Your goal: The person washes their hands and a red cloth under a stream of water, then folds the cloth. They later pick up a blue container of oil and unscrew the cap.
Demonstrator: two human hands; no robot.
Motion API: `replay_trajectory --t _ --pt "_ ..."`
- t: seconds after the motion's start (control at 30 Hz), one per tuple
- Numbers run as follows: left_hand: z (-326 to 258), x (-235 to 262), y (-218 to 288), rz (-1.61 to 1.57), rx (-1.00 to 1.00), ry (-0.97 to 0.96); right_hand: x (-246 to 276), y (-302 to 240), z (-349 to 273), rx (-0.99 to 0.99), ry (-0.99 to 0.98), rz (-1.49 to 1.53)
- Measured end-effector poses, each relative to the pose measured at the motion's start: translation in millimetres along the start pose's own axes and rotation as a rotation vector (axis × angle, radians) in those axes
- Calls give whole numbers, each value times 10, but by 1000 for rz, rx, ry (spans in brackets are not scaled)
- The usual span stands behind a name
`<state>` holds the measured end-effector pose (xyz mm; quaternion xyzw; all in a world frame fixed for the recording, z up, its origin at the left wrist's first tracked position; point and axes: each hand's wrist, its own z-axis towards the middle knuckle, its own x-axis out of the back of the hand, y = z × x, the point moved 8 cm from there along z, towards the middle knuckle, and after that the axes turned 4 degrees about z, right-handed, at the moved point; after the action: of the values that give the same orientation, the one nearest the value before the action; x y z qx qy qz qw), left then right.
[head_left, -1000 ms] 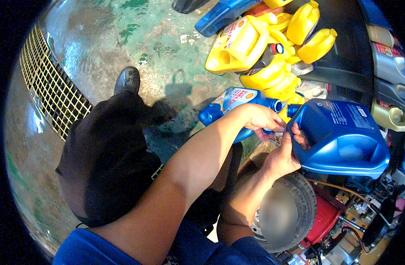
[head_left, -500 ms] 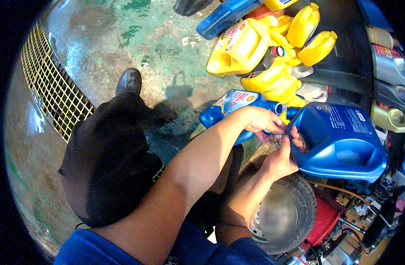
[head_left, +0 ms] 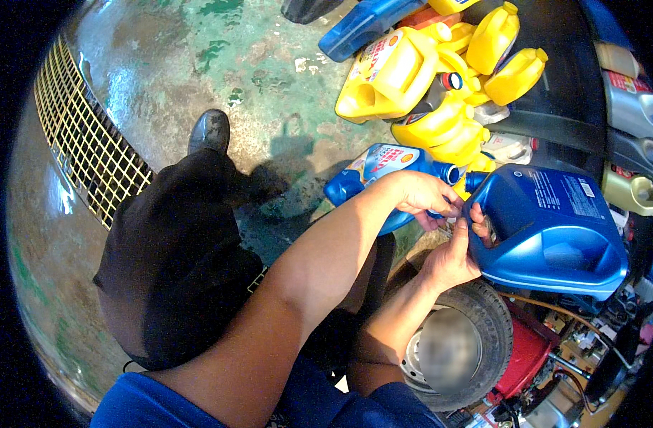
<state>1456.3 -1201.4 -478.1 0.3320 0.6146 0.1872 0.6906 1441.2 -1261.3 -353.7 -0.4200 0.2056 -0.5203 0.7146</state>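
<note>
My right hand [head_left: 451,260] grips the handle of a large blue jug [head_left: 554,235], its fingers curled through the opening. The jug lies tilted on my right, its printed label facing up. My left hand [head_left: 428,194] is closed around the handle side of a smaller blue jug [head_left: 383,162], which has a white and red label. That jug's round neck points right, close to the large jug's neck. The two hands nearly touch, and part of the smaller jug is hidden behind my left hand and forearm.
Several yellow jugs [head_left: 440,132] are piled ahead, beside a blue tray-like container [head_left: 366,28]. A wheel with a tyre [head_left: 494,342] lies near my right forearm, by a red metal thing [head_left: 530,349]. A yellow floor grate [head_left: 84,135] is at left; grey jugs [head_left: 633,107] stand far right.
</note>
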Motion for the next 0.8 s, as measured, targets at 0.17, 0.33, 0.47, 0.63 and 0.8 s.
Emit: replay_trajectory --t 0.17,0.33,0.47,0.63,0.8 --pt "31 12 -25 5 1 -12 1 3 -11 -16 15 11" --pt "-4 20 -12 2 3 27 -20 -11 -39 -4 9 -8" --pt "55 0 -17 14 -5 25 -3 -11 -46 -16 20 -18" --pt "34 0 -23 -18 -3 12 -36 -19 -67 8 9 38" --pt "-2 1 -5 -34 21 24 -35 5 -64 -5 19 20"
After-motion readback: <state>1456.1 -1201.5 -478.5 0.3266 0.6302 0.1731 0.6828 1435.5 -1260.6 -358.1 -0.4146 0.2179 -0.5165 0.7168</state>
